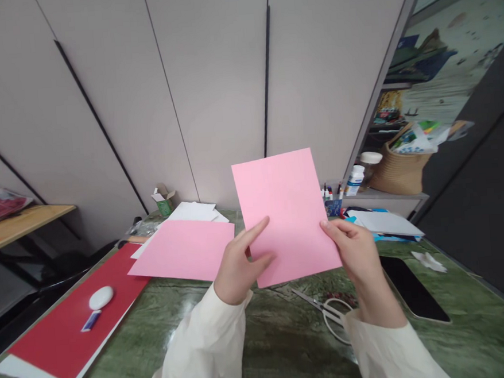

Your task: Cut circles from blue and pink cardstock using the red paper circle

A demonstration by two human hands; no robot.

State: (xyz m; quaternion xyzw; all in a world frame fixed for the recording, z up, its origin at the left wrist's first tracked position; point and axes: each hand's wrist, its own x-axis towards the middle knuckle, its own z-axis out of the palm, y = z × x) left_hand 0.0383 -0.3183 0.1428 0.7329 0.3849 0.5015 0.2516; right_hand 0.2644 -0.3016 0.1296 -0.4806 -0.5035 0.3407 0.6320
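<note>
Both arms are clothed in long sleeves of cream, off-white cloth. The left sleeve [198, 348] is seen to be loose and softly creased; the right sleeve [395, 354] is cut from the same plain fabric. Each sleeve is ended at the wrist, where the left hand [236, 271] and the right hand [360, 256] are left bare.

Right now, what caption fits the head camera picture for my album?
The left hand and right hand hold a pink sheet above a green table with scissors and a phone.

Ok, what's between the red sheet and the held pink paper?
A second pink sheet, flat on the table, overlapping the red sheet, left of the held pink paper. Head view.
</note>
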